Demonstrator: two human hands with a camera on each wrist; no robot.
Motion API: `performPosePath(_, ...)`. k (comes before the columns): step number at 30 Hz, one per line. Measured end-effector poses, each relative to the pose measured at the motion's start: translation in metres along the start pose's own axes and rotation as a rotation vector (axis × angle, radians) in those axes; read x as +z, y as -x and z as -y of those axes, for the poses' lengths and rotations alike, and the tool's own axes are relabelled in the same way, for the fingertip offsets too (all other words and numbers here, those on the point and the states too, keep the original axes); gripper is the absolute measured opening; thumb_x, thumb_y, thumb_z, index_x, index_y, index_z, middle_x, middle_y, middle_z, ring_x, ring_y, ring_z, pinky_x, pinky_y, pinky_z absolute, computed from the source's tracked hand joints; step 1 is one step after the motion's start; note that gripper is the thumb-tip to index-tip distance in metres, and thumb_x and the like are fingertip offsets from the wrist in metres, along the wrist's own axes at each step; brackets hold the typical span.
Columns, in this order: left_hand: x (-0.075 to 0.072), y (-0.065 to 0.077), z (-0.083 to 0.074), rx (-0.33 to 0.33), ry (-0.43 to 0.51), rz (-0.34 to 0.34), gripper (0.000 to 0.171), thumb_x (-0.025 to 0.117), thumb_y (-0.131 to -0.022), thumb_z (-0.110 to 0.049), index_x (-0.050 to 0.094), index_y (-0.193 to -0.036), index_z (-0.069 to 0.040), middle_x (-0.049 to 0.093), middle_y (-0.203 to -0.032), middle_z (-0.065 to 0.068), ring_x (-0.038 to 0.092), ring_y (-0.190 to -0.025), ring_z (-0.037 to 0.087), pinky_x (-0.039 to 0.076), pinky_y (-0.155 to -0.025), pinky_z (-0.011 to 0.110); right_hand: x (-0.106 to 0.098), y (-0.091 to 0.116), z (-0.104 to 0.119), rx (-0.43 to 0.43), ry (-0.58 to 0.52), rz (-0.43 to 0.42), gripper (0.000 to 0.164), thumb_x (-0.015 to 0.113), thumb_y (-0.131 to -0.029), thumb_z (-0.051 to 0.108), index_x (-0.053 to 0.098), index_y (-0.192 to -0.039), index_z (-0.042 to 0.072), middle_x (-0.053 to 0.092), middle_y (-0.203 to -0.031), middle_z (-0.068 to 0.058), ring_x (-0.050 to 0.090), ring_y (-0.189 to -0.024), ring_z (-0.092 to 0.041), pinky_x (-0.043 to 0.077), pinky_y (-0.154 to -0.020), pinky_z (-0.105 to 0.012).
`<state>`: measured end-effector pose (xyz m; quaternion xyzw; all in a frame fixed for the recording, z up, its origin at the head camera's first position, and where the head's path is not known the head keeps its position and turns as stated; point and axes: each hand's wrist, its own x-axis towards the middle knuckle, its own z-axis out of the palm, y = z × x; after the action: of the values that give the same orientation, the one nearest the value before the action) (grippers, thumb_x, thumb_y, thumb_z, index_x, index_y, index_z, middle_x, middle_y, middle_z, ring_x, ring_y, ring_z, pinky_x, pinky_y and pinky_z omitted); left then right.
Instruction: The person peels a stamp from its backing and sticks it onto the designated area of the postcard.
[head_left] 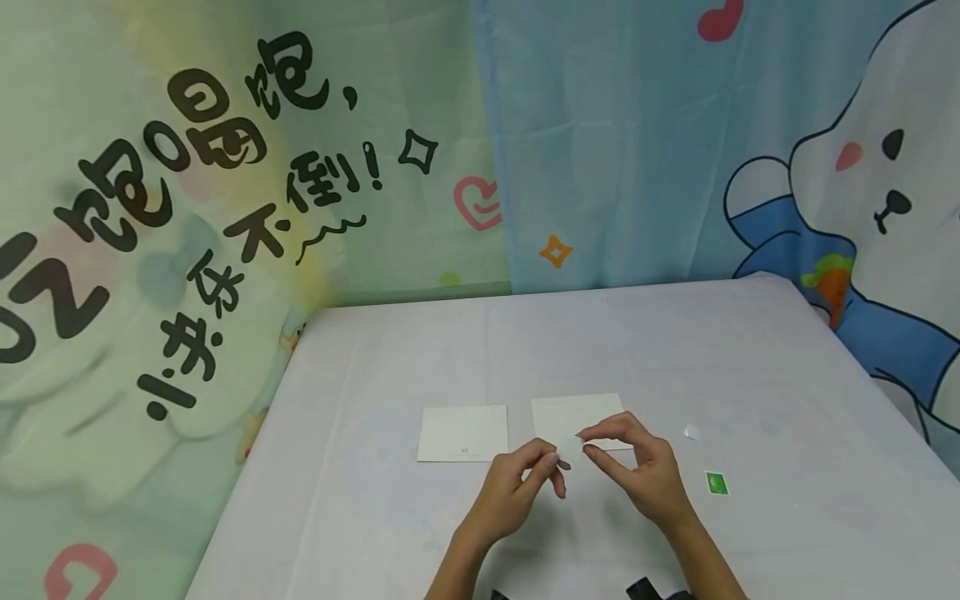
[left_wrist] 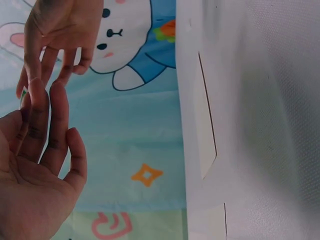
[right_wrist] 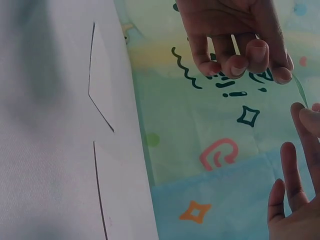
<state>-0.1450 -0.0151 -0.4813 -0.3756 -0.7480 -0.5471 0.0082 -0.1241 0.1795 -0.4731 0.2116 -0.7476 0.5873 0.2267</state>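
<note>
Between the two hands, over the front edge of the right white card (head_left: 573,410), is a small thin pale square (head_left: 570,451). My left hand (head_left: 510,492) pinches one side of it between thumb and index finger. From the opposite side, my right hand (head_left: 647,468) grips its edge with thumb and fingertip. In the right wrist view the thin piece (right_wrist: 301,91) appears edge-on with a green tint, spanning the left hand (right_wrist: 232,37) and the right hand (right_wrist: 300,200). The left wrist view mostly hides it behind the fingers of the left hand (left_wrist: 45,165).
Another white card (head_left: 462,432) with tiny print lies left of the first. To the right on the white table (head_left: 375,517) are a small green square with a white border (head_left: 717,483) and a small whitish scrap (head_left: 692,432). Printed curtains (head_left: 615,167) hang behind.
</note>
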Motion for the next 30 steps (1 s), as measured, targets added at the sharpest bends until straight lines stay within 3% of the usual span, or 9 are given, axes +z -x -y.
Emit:
performPosePath(6, -0.0005, 0.0004, 0.0000, 0.001, -0.004, -0.001, 0.020, 0.040, -0.100, -0.017, 0.056, -0.093, -0.011, 0.064, -0.066, -0.006, 0.051, -0.066, 0.001, 0.043, -0.063, 0.020, 0.0007, -0.0006, 0.0001, -0.020, -0.024, 0.004, 0.033, 0.066, -0.070, -0.021, 0.068, -0.092, 0.003, 0.062, -0.088, -0.009, 0.054, -0.090, -0.015, 0.039, -0.085, -0.022)
performPosePath(13, 0.0002, 0.0013, 0.0004, -0.014, -0.002, 0.000, 0.022, 0.039, -0.100, -0.021, 0.057, -0.092, -0.011, 0.064, -0.065, -0.006, 0.061, -0.084, 0.002, 0.047, -0.076, 0.025, 0.0014, 0.0008, -0.0033, -0.067, 0.002, 0.000, 0.036, 0.068, -0.067, -0.022, 0.070, -0.091, 0.006, 0.063, -0.090, -0.010, 0.054, -0.092, -0.018, 0.039, -0.086, -0.022)
performPosePath(19, 0.0003, 0.0028, 0.0016, -0.012, -0.001, -0.009, 0.021, 0.041, -0.100, -0.019, 0.059, -0.092, -0.011, 0.063, -0.064, -0.006, 0.060, -0.079, 0.002, 0.047, -0.073, 0.023, 0.0016, 0.0023, -0.0035, -0.023, 0.072, -0.008, 0.035, 0.074, -0.066, -0.015, 0.071, -0.090, 0.011, 0.065, -0.094, -0.008, 0.056, -0.096, -0.018, 0.035, -0.088, -0.023)
performPosePath(25, -0.0002, 0.0039, 0.0016, -0.024, 0.001, -0.011, 0.021, 0.041, -0.100, -0.020, 0.059, -0.094, -0.012, 0.063, -0.065, -0.006, 0.058, -0.074, 0.001, 0.045, -0.066, 0.022, 0.0026, 0.0022, -0.0042, -0.055, 0.116, -0.021, 0.036, 0.077, -0.062, -0.014, 0.071, -0.088, 0.010, 0.066, -0.095, -0.005, 0.056, -0.095, -0.021, 0.035, -0.086, -0.024)
performPosePath(30, -0.0003, 0.0043, 0.0022, -0.040, 0.000, -0.013, 0.021, 0.041, -0.100, -0.022, 0.059, -0.094, -0.013, 0.063, -0.065, -0.007, 0.056, -0.072, 0.001, 0.044, -0.063, 0.023, 0.0028, 0.0023, -0.0021, 0.006, 0.127, -0.006, 0.032, 0.077, -0.065, -0.011, 0.071, -0.088, 0.011, 0.066, -0.095, -0.007, 0.056, -0.095, -0.020, 0.034, -0.086, -0.024)
